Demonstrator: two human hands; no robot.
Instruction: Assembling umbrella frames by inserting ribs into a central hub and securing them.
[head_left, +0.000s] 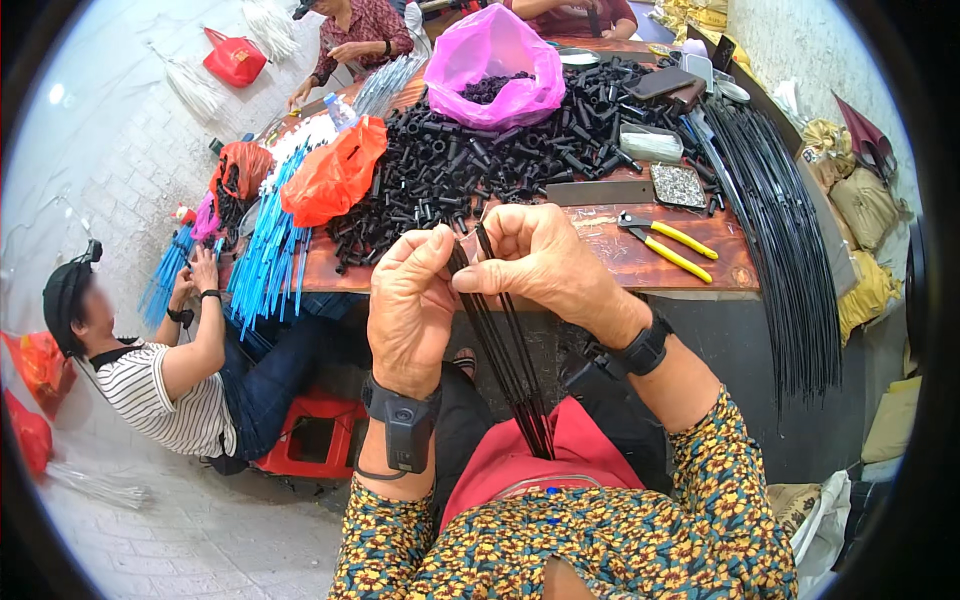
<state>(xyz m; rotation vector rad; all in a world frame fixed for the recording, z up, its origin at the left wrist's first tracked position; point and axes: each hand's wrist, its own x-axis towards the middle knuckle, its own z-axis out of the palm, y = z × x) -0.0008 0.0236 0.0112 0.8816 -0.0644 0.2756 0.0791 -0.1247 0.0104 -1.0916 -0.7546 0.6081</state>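
In front of the table's edge, a bundle of thin black rods (500, 365) hangs down between my hands, its lower ends reaching the red cloth (550, 445) in my lap. My left hand (412, 305) is closed around the upper part of the bundle. Thumb and bent fingers of my right hand (540, 262) pinch a few of the rods, which stand a little apart from the others. Something small and clear shows between the fingertips; I cannot make it out. Just beyond my hands lies a large heap of short black plastic tubes (440, 165).
Yellow-handled pliers (680, 250) lie right of my hands, near a tray of small metal parts (678, 186). Long black rods (775, 240) overhang the right edge. A pink bag (495, 60) stands on the heap. A co-worker (150, 370) sits at left by blue rods (270, 250).
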